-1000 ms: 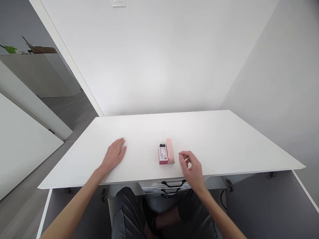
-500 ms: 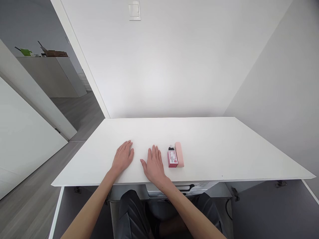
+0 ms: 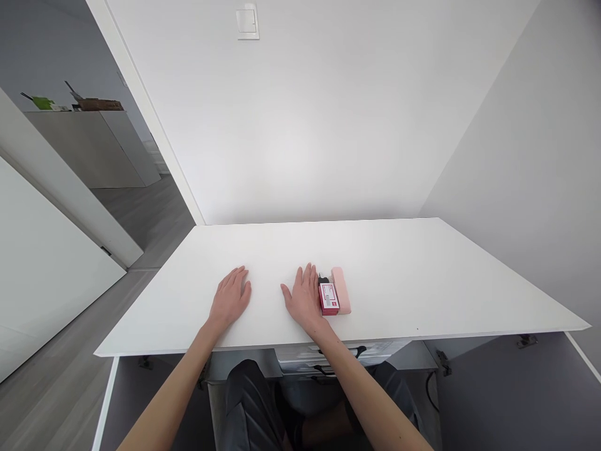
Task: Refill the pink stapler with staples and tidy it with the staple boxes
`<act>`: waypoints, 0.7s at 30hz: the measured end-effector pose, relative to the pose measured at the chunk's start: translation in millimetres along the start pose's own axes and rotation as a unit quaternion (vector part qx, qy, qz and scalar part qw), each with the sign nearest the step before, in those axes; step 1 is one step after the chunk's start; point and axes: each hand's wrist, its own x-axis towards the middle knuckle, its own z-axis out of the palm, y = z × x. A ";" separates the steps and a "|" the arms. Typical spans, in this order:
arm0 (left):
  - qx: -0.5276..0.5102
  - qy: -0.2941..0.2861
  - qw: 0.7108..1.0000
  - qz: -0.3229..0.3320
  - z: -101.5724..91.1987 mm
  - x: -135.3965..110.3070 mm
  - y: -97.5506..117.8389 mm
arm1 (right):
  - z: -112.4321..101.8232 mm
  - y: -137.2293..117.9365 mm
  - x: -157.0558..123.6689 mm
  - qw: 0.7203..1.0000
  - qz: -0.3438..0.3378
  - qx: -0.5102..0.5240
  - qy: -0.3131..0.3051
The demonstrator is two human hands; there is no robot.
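My left hand point(image 3: 230, 297) lies palm down on the white tabletop point(image 3: 399, 275), fingers stretched out and nothing held. Just left of a small red and white box point(image 3: 329, 298), my right hand point(image 3: 304, 298) is also spread flat, its outer edge against or very near the box. A pink oblong case point(image 3: 341, 290) lies along the box's right side. Behind the box a small black item point(image 3: 323, 279) shows in part; its kind cannot be made out.
Drawers with black handles point(image 3: 360, 352) sit under the tabletop, between cabinet doors point(image 3: 511, 394) swung outward. A light switch point(image 3: 247, 22) is on the wall ahead. Through the doorway at left stands a low cabinet point(image 3: 84, 147) with objects on top.
My right hand has slid right, up to the red and white box. The box and pink case appear slightly farther right. My left hand stays where it was.
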 end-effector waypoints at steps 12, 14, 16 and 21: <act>0.003 -0.020 1.000 -0.008 -3.1 4.2 1.9 | -43.4 101.5 15.1 0.998 -0.057 -0.021 0.004; 0.005 -0.023 1.000 -0.009 -4.2 4.7 3.4 | -57.6 125.2 18.9 0.998 -0.060 -0.018 0.003; 0.008 -0.026 1.000 -0.011 -5.4 5.3 4.8 | -72.3 149.6 22.5 0.998 -0.058 -0.017 0.005; 0.012 -0.033 0.999 -0.017 -7.0 7.9 6.7 | -106.5 202.2 28.0 0.999 -0.025 -0.020 0.029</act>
